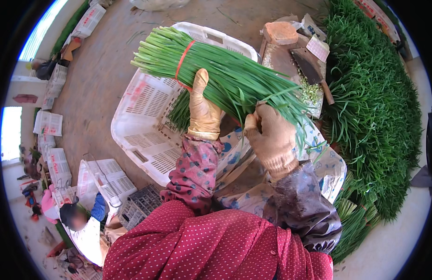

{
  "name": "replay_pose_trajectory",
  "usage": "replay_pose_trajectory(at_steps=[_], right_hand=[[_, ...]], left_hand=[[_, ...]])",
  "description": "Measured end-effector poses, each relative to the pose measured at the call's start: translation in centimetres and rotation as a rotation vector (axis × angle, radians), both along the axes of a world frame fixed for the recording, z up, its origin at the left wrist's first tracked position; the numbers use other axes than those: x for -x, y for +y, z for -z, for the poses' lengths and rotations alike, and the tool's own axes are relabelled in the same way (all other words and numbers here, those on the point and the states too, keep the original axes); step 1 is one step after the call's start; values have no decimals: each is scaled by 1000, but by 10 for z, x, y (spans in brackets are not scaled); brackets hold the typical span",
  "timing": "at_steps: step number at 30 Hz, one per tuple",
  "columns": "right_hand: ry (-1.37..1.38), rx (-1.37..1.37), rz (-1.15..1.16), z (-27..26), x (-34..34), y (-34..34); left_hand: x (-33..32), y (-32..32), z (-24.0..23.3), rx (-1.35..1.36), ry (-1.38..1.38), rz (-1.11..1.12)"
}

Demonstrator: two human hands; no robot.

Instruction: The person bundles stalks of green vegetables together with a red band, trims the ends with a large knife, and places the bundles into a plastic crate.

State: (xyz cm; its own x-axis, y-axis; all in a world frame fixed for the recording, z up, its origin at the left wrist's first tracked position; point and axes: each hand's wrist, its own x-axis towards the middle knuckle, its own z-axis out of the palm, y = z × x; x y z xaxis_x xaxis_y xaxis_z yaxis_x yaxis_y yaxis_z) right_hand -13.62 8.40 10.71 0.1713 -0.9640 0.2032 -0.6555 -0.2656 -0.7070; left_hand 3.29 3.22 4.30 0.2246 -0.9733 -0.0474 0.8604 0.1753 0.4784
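My left hand (203, 108), in a yellowish rubber glove, grips a bundle of green garlic chives (230, 66) from below, its thumb up against the stems. A red band (184, 60) runs around the bundle near its pale cut ends, which point left. At the leafy right end my right hand (270, 131), in a tan knit glove, has its fingers closed at the lower leaves. Beneath is a white plastic crate (142, 91) with more chives (181, 111) inside. What lies in the right palm is hidden.
A wooden board (282, 57) at the upper right bears a brick (280, 33), a cleaver (308, 66) and chopped bits. A large heap of chives (373, 115) fills the right. A grey crate (140, 206), white crates (114, 175) and a person (76, 217) are at the lower left.
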Motion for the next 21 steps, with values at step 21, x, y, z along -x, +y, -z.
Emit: replay_pose_trajectory(at_steps=[21], right_hand=[[84,-95,-321,23,10,-27]], left_hand=[[-17,8,-10,-3,-82,-45]])
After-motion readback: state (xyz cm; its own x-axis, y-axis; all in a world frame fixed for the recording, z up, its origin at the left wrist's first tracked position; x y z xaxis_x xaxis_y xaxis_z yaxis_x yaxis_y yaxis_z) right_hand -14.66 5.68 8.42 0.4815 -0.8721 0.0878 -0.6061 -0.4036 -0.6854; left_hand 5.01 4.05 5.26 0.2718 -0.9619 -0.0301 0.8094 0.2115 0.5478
